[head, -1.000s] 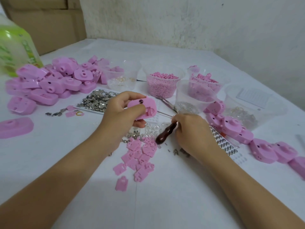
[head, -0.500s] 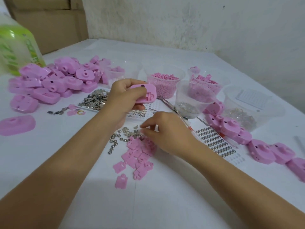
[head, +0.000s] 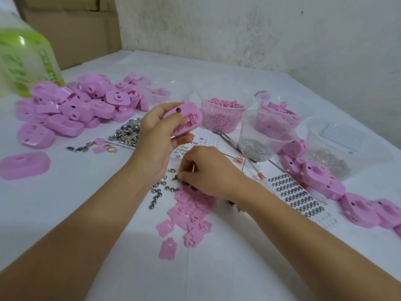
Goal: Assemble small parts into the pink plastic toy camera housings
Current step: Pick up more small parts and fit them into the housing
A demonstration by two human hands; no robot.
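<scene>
Evidently mid-cycle: the left hand [head: 160,135] holds one pink housing [head: 184,118] raised above the table [head: 86,224], fingers and thumb wrapped round its lower half, the moulded face turned toward the camera. A dark round part is seated near the housing's upper edge; the rest of that face appears unfilled, so this unit is judged partly fitted.

The right hand [head: 208,170] rests low, just below the left. Its thumb and forefinger are closed together on a small dark metal piece [head: 175,177] at the table surface; whether the piece has left the surface cannot be told.

Directly under this hand lies a heap of flat pink plates [head: 191,213], with round metal studs [head: 158,192] scattered just beside it. Behind the hands stand tweezers [head: 225,137], a tub of pink pellets [head: 223,114] and a clear tub [head: 264,133]. A sheet of ring parts [head: 297,196] lies to the right.

Farther out, a large pile of housings [head: 71,107] sits at far left, and a shorter row of housings [head: 314,177] at right. If the pile is stock awaiting parts, most of the work remains.
</scene>
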